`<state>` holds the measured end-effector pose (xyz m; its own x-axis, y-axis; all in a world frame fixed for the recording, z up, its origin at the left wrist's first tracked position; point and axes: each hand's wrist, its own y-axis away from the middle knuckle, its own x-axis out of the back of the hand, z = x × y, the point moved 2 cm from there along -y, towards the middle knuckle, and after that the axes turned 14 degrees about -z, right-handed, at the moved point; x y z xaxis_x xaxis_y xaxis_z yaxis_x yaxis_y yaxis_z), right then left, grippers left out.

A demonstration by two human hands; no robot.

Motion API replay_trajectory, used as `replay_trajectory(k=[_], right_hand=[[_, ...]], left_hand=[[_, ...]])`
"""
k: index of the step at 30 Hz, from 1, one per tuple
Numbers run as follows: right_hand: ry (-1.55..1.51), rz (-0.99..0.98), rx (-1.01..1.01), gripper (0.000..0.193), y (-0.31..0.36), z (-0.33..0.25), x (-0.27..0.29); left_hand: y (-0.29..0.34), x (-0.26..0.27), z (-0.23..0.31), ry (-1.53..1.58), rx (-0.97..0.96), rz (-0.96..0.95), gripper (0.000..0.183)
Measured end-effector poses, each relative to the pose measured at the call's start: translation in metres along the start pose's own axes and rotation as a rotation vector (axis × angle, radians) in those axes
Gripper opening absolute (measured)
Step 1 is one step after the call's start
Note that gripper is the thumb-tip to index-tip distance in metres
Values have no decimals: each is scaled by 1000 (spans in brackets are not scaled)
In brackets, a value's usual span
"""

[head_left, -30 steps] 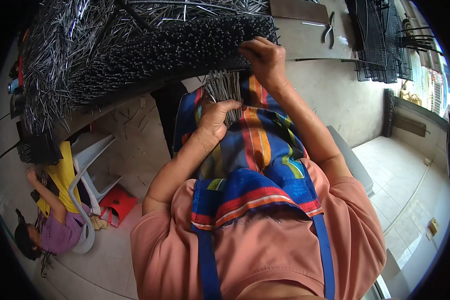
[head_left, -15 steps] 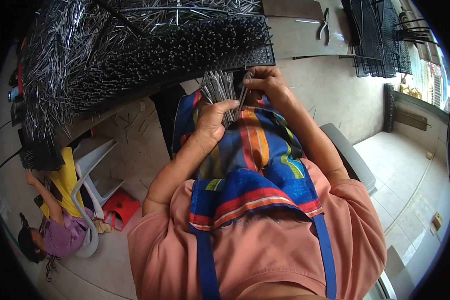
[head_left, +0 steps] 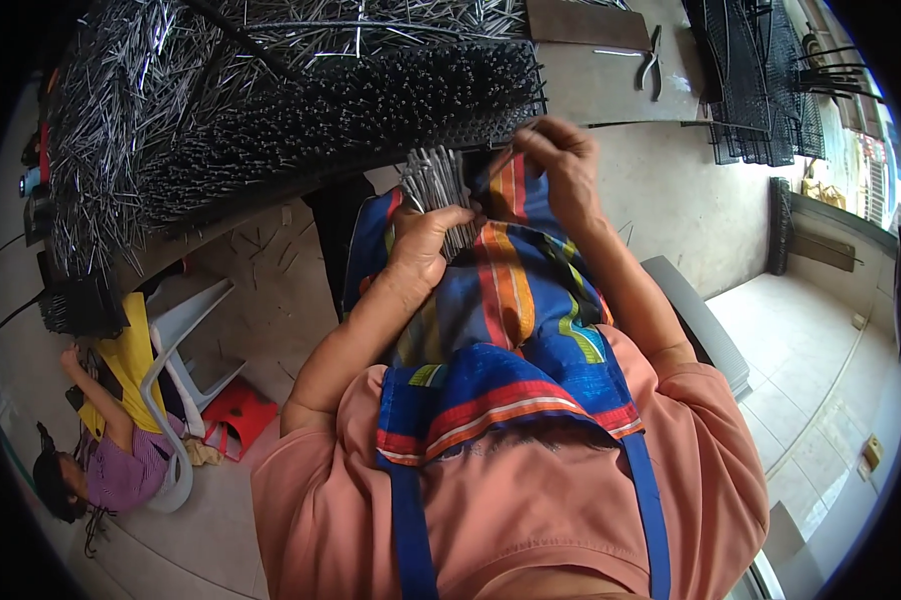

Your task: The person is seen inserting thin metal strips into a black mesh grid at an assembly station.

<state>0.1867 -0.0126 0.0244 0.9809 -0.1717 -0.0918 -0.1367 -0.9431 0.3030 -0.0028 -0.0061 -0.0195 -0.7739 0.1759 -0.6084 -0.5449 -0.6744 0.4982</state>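
My left hand [head_left: 423, 240] is closed round a bundle of thin grey metal rods [head_left: 435, 178], held upright over my lap with the thumb across them. To the right of the bundle, my right hand [head_left: 568, 168] is raised with its fingers pinched. A thin metal rod seems to stick out of the pinch toward the bundle, though motion blurs it. Just beyond both hands stands a long black perforated rack [head_left: 371, 110], packed with rows of upright rods. The right hand is close to the rack's near right corner, apart from the bundle.
A large heap of loose rods [head_left: 121, 130] covers the table behind and left of the rack. Pliers [head_left: 651, 65] and a brown board [head_left: 586, 24] lie at the far right. Black mesh racks [head_left: 761, 90] stand beyond. A co-worker [head_left: 121, 450] sits at the left by a white chair [head_left: 176, 400].
My right hand has moved away from the bundle, to the right and slightly up, with its fingers still pinched. The left hand keeps its hold on the rods, nearly unmoved.
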Motion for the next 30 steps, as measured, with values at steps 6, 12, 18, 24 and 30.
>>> replay_trajectory(k=[6,12,18,24,30], right_hand=[[465,100,596,11,-22,-18,8],[545,63,603,11,-27,-13,8],[723,28,579,13,-32,-10,1],[868,128,557,11,-37,-9,0],[738,19,357,6,-19,-6,1]], left_hand=[[4,-13,5,52,153,-201,29],[6,-6,-5,31,211,-156,16],[3,-5,-9,62,259,-123,21],[1,-13,-1,-10,113,-129,31],[-7,-14,-1,77,99,-170,39]])
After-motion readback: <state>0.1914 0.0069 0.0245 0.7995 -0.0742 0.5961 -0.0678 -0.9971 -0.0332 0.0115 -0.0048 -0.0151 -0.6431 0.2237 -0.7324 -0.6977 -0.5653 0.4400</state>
